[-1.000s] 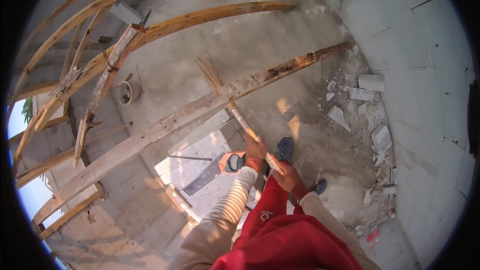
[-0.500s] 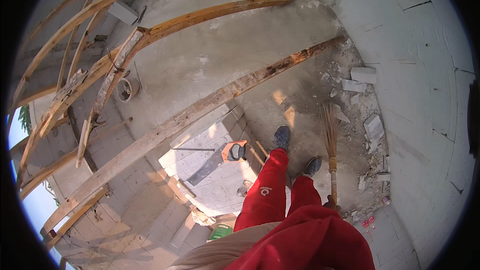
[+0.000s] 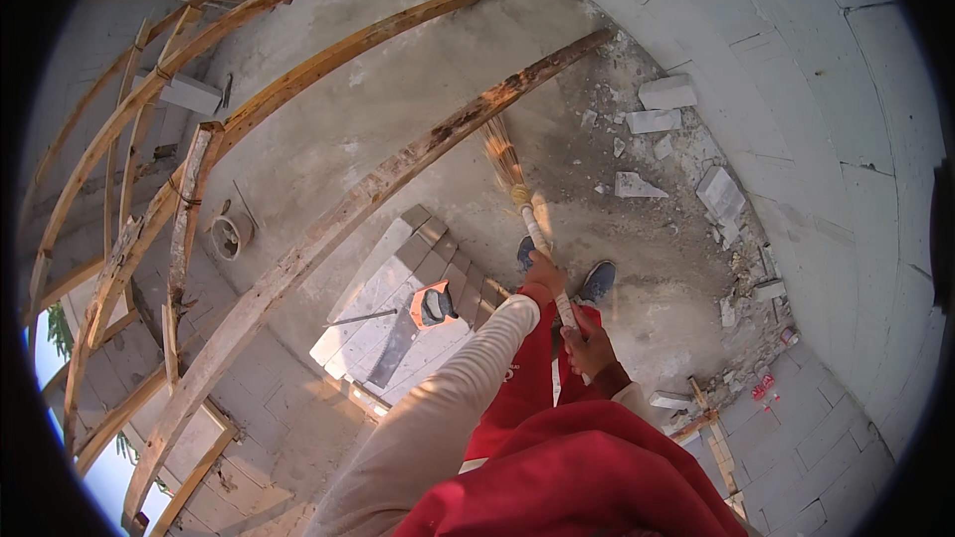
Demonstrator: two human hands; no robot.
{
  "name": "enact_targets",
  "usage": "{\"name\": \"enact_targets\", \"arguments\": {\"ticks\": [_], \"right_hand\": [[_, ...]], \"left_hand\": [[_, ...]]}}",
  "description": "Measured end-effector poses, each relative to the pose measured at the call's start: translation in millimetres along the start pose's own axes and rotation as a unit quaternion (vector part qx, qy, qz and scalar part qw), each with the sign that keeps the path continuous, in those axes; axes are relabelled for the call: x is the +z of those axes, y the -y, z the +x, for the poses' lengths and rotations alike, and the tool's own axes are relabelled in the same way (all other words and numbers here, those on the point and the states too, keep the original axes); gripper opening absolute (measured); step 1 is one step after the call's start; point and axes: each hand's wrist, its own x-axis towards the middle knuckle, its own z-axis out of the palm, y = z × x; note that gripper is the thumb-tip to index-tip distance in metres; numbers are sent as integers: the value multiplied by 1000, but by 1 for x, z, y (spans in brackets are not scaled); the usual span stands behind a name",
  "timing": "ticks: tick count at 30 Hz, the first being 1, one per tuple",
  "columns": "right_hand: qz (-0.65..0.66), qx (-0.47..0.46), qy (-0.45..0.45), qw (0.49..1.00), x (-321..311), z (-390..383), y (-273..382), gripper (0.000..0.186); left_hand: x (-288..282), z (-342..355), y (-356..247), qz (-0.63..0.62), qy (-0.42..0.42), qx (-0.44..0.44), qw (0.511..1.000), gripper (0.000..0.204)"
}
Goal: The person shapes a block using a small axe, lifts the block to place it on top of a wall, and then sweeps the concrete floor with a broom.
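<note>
A long-handled straw broom (image 3: 538, 235) slants up and away from me, its bristles (image 3: 503, 151) spread near the floor beside a long wooden beam. Closed round the upper-middle of its handle is my left hand (image 3: 543, 276), the arm in a pale sleeve. My right hand (image 3: 588, 344) grips the handle lower down, nearer my body. Both of my shoes show on the concrete floor, just past the hands.
A hand saw (image 3: 434, 308) with an orange handle and a thin rod lie on stacked pale blocks (image 3: 343, 343) at left. Wooden beams (image 3: 373, 189) cross overhead on the left. Broken block pieces (image 3: 720, 194) and rubble line the right wall. A bucket (image 3: 232, 235) stands farther left.
The broom has swung from the right side to the middle, bristles now up by the beam. My left hand has come into view onto the handle. The view has shifted somewhat.
</note>
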Motion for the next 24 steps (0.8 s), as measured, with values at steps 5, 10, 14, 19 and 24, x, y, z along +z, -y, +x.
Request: {"name": "enact_targets", "arguments": {"ticks": [5,10,14,19,24], "right_hand": [[110,5,-178,978,-53,-65,-117,55],[79,-6,-233,969,-70,-162,-131,56],[5,-54,-172,984,-63,-198,-119,56],[-80,-157,-96,980,-58,-159,-115,57],[-35,-159,-53,985,-62,-92,-112,58]], "left_hand": [[131,-60,-29,149,277,57,947,82],[179,-171,-41,139,385,28,912,61],[181,-250,-8,125,308,2,943,72],[112,-225,-5,47,151,11,987,64],[85,-108,7,128,82,-20,988,55]]}}
